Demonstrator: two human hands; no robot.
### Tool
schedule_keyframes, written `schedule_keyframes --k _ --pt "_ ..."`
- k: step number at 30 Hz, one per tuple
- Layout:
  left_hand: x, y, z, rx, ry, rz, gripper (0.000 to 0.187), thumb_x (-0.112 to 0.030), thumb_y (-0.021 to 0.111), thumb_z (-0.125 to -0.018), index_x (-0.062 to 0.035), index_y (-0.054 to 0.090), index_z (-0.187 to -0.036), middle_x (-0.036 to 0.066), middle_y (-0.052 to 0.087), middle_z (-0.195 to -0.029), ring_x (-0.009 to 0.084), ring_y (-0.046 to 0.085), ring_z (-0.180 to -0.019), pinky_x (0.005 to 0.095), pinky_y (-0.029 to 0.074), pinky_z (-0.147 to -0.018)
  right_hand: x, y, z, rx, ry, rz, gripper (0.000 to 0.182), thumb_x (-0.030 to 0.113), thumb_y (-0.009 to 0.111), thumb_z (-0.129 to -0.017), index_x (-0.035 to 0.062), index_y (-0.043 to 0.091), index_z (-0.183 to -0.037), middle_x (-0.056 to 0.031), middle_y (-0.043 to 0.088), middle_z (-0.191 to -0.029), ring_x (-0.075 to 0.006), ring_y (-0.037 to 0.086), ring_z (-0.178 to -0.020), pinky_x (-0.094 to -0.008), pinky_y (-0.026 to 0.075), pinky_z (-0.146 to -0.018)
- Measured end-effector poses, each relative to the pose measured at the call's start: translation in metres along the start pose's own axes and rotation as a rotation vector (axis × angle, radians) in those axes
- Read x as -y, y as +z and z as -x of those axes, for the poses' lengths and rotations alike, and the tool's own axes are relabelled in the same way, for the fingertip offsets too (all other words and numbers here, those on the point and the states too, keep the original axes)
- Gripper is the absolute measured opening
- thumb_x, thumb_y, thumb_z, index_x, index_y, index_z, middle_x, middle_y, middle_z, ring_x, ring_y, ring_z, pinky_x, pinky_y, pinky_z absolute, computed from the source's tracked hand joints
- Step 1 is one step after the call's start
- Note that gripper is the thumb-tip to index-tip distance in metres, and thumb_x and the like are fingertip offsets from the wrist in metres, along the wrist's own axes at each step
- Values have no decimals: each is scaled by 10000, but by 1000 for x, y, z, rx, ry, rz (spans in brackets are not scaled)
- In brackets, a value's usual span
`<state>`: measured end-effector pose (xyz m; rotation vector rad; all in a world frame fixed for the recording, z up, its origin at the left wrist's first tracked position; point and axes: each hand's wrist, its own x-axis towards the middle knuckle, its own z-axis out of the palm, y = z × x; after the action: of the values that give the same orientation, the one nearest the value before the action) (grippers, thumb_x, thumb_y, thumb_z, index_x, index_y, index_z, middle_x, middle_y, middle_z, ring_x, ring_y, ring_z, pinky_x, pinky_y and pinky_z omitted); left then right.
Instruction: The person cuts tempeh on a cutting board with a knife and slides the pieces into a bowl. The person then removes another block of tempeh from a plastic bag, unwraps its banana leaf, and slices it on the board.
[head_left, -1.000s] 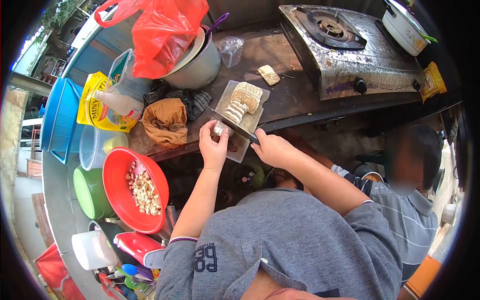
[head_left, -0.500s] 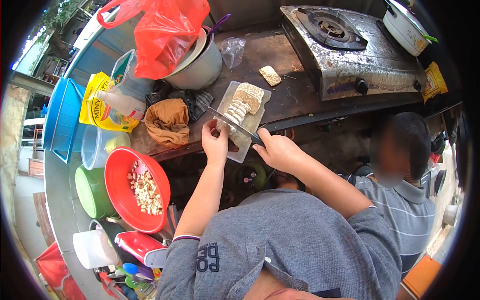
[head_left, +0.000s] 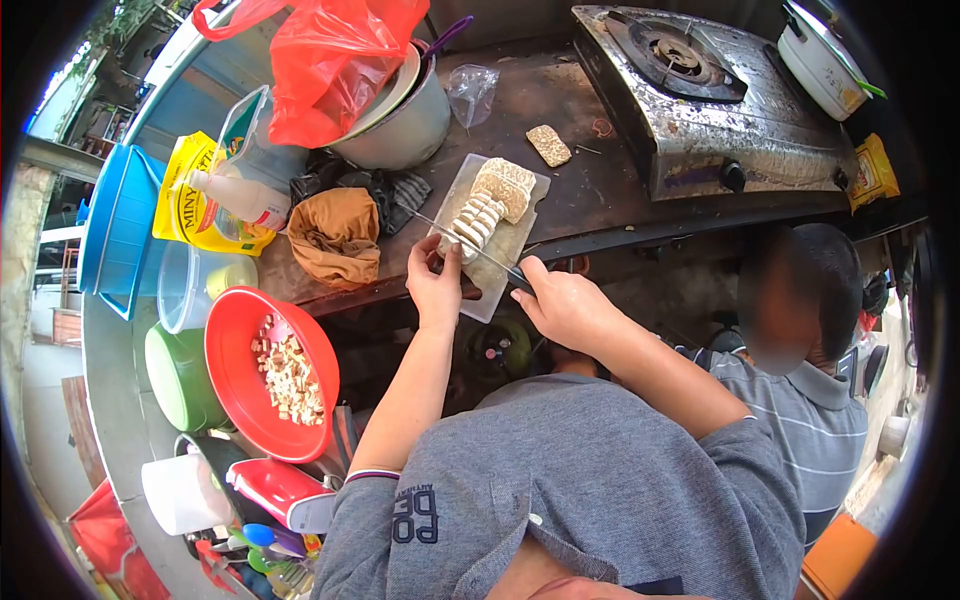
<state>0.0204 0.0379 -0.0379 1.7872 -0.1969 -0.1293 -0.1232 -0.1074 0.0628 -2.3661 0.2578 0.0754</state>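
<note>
My right hand (head_left: 566, 305) grips the dark handle of a knife (head_left: 488, 260), whose blade points to the upper left across the near end of a row of tempeh slices (head_left: 478, 218). At that same end, my left hand (head_left: 436, 290) pinches the tempeh between thumb and fingers, close to the blade. Beyond the slices, larger tempeh slabs (head_left: 506, 185) lie on the whitish cutting board (head_left: 518, 238). Another flat tempeh piece (head_left: 548, 146) rests on the dark table (head_left: 590, 185), apart from the board. My left fingertips partly hide the piece they hold.
A red basin (head_left: 222, 375) with chopped pieces (head_left: 290, 380) stands at the left. Behind my left hand are a brown cloth (head_left: 335, 240), a bottle (head_left: 240, 198) and a pot (head_left: 405, 130) under a red bag (head_left: 335, 65). A gas stove (head_left: 700, 130) is far right; a person (head_left: 800, 400) is beside me.
The view has shifted slightly. The knife blade now reaches a little further to the upper left, still at the near end of the slices. Both hands keep their holds.
</note>
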Motion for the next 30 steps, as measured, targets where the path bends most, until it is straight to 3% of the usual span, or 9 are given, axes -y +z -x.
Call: schedule_keyframes --k 6,8,15,17,18,20,25,30 --pt "-4 1 3 26 -46 43 342 -170 690 -843 14 574 -1107 89 622 -1011 162 582 -893 298 468 -805 -2 9 -3 63 35 14 267 229 513 -927 0 386 -977 -268 603 -696 -462 598 -687 -531 468 -596" --pt "-3 2 4 -1 61 -66 329 -164 686 -849 13 571 -1101 97 604 -1043 161 564 -928 301 452 -831 -7 17 -8 90 62 18 269 225 502 -929 -9 382 -985 -279 604 -705 -469 599 -702 -541 468 -614" --pt "7 3 3 13 93 42 332 -156 684 -854 0 559 -1120 88 589 -1067 165 552 -960 306 444 -863 -32 28 -25 50 71 -50 299 252 515 -910 -23 428 -991 -285 623 -785 -451 622 -750 -540 486 -679" --pt "10 3 0 26 27 114 309 -146 661 -873 -1 562 -1127 82 587 -1068 155 555 -961 291 456 -853 -15 -4 -25 247 230 -261 311 259 522 -912 -27 425 -983 -288 617 -774 -457 614 -733 -536 484 -657" --pt "6 3 0 20 31 116 309 -146 661 -873 -1 562 -1127 82 587 -1068 155 555 -961 291 456 -853 -20 0 -25 248 223 -258 311 259 522 -912 -27 425 -983 -288 617 -774 -457 614 -733 -536 484 -657" --pt "-6 2 5 30 -159 435 313 -136 633 -892 2 545 -1159 84 591 -1060 144 566 -934 274 474 -821 -34 17 -18 -16 -69 -42 302 256 522 -916 -24 421 -969 -276 614 -743 -458 608 -697 -528 482 -621" --pt "-28 1 15 -34 -146 262 339 -140 619 -902 10 507 -1186 88 610 -1007 125 576 -860 265 493 -737 -16 8 -2 -22 -45 -44 285 248 528 -920 -6 405 -962 -256 608 -700 -453 601 -684 -518 471 -600" --pt "-24 6 10 -54 -166 255 280 -162 644 -890 9 535 -1084 71 621 -940 110 575 -831 250 489 -712 -7 9 -1 2 -29 -9 283 246 531 -922 5 389 -966 -253 601 -679 -453 602 -690 -517 470 -598"
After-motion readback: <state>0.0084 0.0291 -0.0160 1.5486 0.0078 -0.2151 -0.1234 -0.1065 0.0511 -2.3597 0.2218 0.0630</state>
